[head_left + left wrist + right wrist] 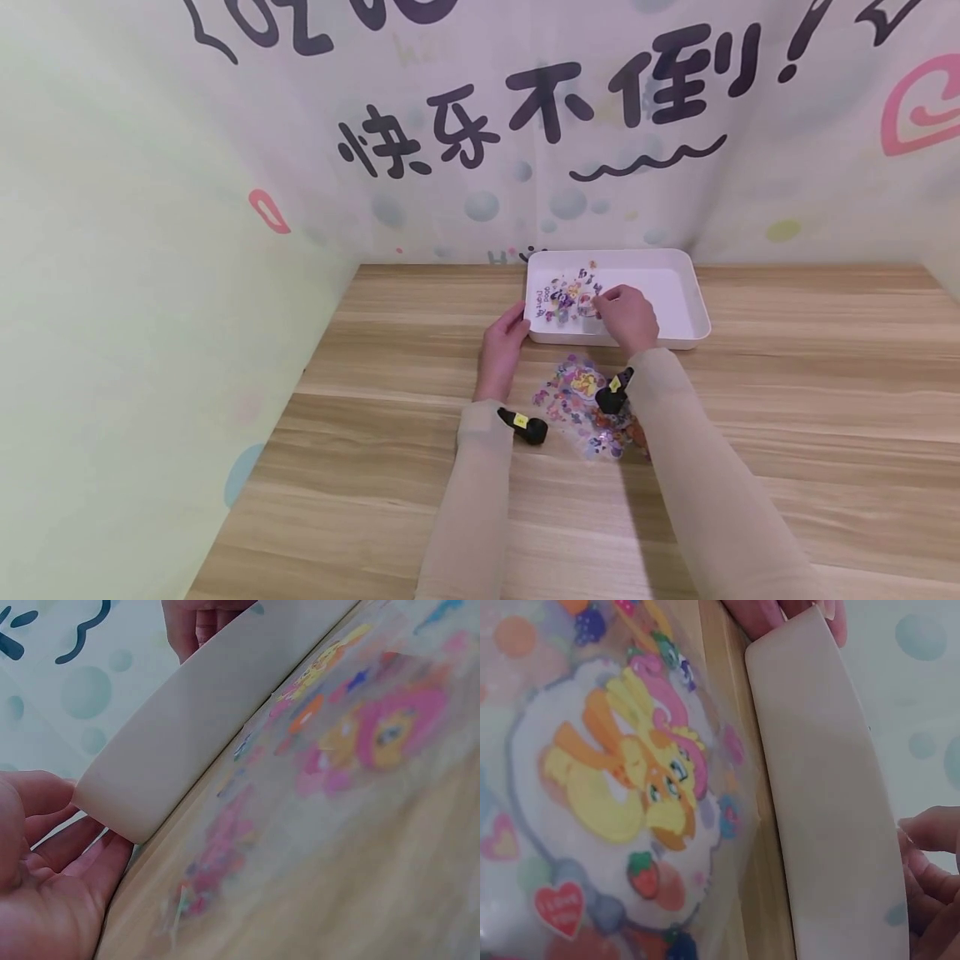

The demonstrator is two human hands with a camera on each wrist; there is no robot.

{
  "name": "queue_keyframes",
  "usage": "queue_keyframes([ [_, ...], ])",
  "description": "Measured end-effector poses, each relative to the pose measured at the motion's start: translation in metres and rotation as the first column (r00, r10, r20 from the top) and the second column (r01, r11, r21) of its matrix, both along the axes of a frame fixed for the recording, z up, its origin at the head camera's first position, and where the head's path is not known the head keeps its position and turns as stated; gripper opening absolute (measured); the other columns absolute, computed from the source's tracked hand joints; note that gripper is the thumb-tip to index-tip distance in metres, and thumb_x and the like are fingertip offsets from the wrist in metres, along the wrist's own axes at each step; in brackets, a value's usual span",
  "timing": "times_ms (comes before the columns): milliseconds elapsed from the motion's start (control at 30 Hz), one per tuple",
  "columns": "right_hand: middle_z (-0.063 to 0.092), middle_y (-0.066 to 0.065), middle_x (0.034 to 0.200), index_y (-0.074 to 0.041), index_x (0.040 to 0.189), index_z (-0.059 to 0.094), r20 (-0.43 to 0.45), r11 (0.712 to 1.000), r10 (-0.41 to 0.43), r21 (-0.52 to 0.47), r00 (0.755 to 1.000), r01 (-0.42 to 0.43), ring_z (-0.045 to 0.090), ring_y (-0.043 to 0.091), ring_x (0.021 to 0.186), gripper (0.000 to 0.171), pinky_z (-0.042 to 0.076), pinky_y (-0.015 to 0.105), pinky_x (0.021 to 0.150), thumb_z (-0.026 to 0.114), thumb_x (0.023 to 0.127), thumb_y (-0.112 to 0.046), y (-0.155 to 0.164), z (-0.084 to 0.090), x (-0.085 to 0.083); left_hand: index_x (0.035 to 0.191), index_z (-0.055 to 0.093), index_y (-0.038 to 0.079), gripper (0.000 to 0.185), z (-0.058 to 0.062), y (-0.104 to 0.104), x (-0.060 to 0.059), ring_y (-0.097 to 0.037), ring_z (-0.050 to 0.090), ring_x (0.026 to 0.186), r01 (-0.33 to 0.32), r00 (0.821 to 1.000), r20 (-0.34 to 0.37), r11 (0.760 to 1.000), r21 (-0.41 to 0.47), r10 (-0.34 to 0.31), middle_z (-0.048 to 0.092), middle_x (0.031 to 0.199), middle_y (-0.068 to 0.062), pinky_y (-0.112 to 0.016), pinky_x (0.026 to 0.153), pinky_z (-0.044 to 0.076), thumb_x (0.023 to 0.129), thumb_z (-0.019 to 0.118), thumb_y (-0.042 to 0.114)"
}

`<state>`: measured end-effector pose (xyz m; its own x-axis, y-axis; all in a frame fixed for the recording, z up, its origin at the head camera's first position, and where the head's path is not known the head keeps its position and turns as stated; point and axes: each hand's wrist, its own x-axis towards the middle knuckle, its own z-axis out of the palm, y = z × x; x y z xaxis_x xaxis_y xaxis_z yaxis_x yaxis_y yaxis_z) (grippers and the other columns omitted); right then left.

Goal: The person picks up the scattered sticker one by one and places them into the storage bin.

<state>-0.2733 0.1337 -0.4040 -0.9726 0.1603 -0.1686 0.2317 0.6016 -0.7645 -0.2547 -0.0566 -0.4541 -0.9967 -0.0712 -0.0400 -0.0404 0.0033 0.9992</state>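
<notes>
A person's two sleeved arms reach forward over a pale wooden counter (787, 400) set into a corner, with a plain green wall on the left and a printed wall with dark lettering and bubbles at the far side.

A white rectangular tray (686, 287) sits toward the far middle of the counter. Small colourful stickers (570, 296) lie scattered on its left half.

The left hand (504, 342) rests against the tray's near-left corner. Its fingers are nearly straight and lie along the outer wall, touching it; the grip is released and closes on nothing. From the left wrist, the palm (45, 892) is open just beside the tray's rounded corner (127, 802).

The right hand (628, 317) reaches over the near rim into the tray, fingers bent down toward the stickers. Whether its grip pinches a sticker cannot be told; the fingertips are hidden from the head view, and the right wrist view shows only curled fingers (930, 862) beyond the tray wall (832, 810).

A clear sticker sheet (585, 400) with a cartoon pony (637, 772), hearts and berries lies flat on the counter just near of the tray, under the right forearm. A small black camera is strapped on each wrist.
</notes>
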Motion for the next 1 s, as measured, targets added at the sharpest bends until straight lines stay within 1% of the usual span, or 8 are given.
queue_keyframes([
  [100,0.058,0.011,0.096,-0.006,0.105,0.056,0.006,0.999,0.015,0.036,1.000,-0.015,0.049,0.026,0.082,0.035,0.040,0.032,0.064,0.047,0.090,-0.036,-0.0005,0.0012,0.0010,0.130,0.047,0.017,0.039,-0.0003,-0.0001,0.0003,-0.004,0.043,0.116,0.001,1.000,-0.003,1.000,0.001,-0.001,0.047,0.129,0.011,-0.021,0.093,0.040,0.091,0.050,0.017],
  [200,0.057,0.011,0.095,-0.006,0.104,0.056,-0.002,0.996,0.042,0.084,0.999,-0.042,0.049,0.026,0.080,0.034,0.039,0.032,0.063,0.047,0.090,-0.035,-0.0004,0.0010,0.0013,0.130,0.047,0.017,0.039,-0.0005,-0.0003,0.0005,-0.003,0.043,0.116,0.003,1.000,-0.003,1.000,0.001,-0.003,0.047,0.129,0.012,-0.021,0.093,0.040,0.091,0.050,0.017],
  [333,0.058,0.011,0.094,-0.006,0.102,0.057,-0.002,0.990,0.076,0.122,0.997,-0.075,0.050,0.026,0.079,0.032,0.039,0.033,0.061,0.048,0.090,-0.034,-0.0002,0.0001,0.0012,0.130,0.047,0.019,0.038,0.0000,-0.0003,0.0006,-0.002,0.043,0.116,0.003,1.000,0.005,1.000,-0.002,-0.003,0.047,0.128,0.013,-0.020,0.093,0.040,0.092,0.050,0.018],
  [633,0.058,0.009,0.087,-0.008,0.096,0.057,0.039,0.972,0.119,0.199,0.992,-0.124,0.051,0.025,0.075,0.029,0.039,0.032,0.057,0.050,0.088,-0.034,-0.0012,-0.0017,-0.0006,0.130,0.048,0.018,0.038,0.0007,-0.0005,0.0008,-0.004,0.043,0.116,0.010,1.000,-0.008,1.000,0.001,-0.010,0.047,0.129,0.010,-0.021,0.093,0.040,0.091,0.050,0.018],
  [767,0.058,0.010,0.087,-0.006,0.096,0.057,0.054,0.960,0.138,0.240,0.989,-0.146,0.052,0.025,0.075,0.029,0.040,0.033,0.057,0.050,0.088,-0.033,-0.0017,-0.0013,-0.0013,0.130,0.048,0.018,0.038,0.0004,-0.0003,0.0010,-0.004,0.043,0.116,0.004,1.000,-0.013,1.000,-0.018,-0.004,0.047,0.128,0.012,-0.021,0.092,0.041,0.091,0.050,0.020],
  [900,0.058,0.010,0.086,-0.006,0.095,0.056,0.071,0.937,0.157,0.304,0.985,-0.172,0.052,0.025,0.074,0.025,0.040,0.033,0.056,0.050,0.087,-0.029,-0.0015,-0.0018,-0.0025,0.130,0.047,0.019,0.039,-0.0002,-0.0003,0.0010,-0.003,0.043,0.116,-0.002,1.000,-0.008,0.999,-0.037,0.002,0.047,0.128,0.014,-0.020,0.092,0.041,0.091,0.050,0.022],
  [1000,0.057,0.009,0.083,-0.006,0.095,0.055,0.081,0.925,0.168,0.332,0.982,-0.185,0.051,0.025,0.072,0.024,0.040,0.033,0.055,0.049,0.086,-0.028,-0.0019,-0.0023,-0.0031,0.130,0.047,0.018,0.039,-0.0009,-0.0003,0.0006,-0.002,0.043,0.116,-0.003,1.000,-0.012,0.999,-0.040,0.003,0.047,0.128,0.013,-0.020,0.092,0.040,0.091,0.050,0.022],
])
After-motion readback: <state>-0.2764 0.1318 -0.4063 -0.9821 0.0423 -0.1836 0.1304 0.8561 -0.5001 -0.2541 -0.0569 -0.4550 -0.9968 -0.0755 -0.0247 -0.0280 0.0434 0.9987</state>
